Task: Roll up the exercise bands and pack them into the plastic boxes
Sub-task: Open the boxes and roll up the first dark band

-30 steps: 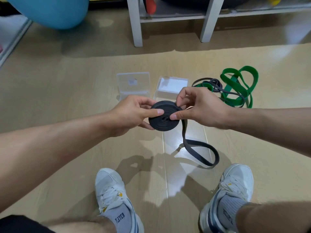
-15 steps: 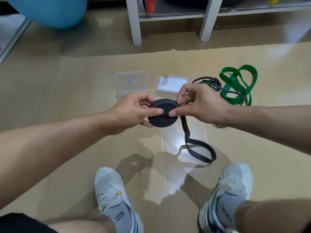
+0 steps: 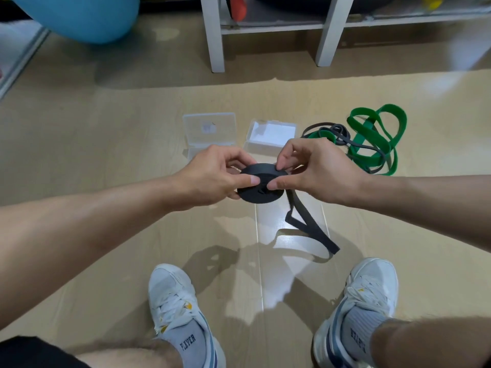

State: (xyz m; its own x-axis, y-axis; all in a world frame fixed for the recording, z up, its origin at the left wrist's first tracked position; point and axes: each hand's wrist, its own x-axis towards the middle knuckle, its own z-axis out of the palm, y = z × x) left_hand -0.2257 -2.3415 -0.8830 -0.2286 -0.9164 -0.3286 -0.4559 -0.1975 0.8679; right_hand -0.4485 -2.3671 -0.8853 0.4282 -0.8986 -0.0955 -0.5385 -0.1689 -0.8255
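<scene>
Black band [image 3: 261,188], wound into a flat disc, is pinched between the left hand [image 3: 212,176] and right hand [image 3: 316,171]; their fingers hide its far rim. Its loose tail [image 3: 309,225] hangs toward the floor. Beyond, both plastic boxes [image 3: 210,128] lie partly hidden behind the hands.

- light tan wood-look plank floor [image 3: 79,123], kinda glossy with window-ish glare patches
- white wooden shelf unit legs [image 3: 214,35] up top
- big blue exercise ball [image 3: 79,14] far left corner

Black rolled band [image 3: 259,191], green band [image 3: 377,139], blue ball [image 3: 79,17], white shoes [image 3: 172,301].
</scene>
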